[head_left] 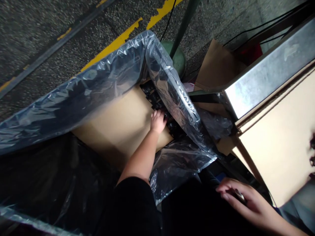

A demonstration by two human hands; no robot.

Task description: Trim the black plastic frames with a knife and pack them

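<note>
My left hand (158, 122) reaches down into a bin lined with a clear plastic bag (118, 65). Its fingers are closed at a small black part, which they partly hide. That part is at a row of glossy black parts (153, 97) along the far right end of a brown cardboard sheet (115, 118) inside the bin. Outside the liner, at lower right, my right hand (242, 200) is curled around a small dark piece with a shiny metallic edge (239, 196); its kind is not clear.
At right, a cardboard sheet (280, 137) lies beside a metal-edged surface (273, 65), with dark parts at its far edge. Behind the bin stands a green pole on a round base (179, 59). A cardboard flap (216, 67) and black cables are nearby. Yellow lines mark the speckled floor.
</note>
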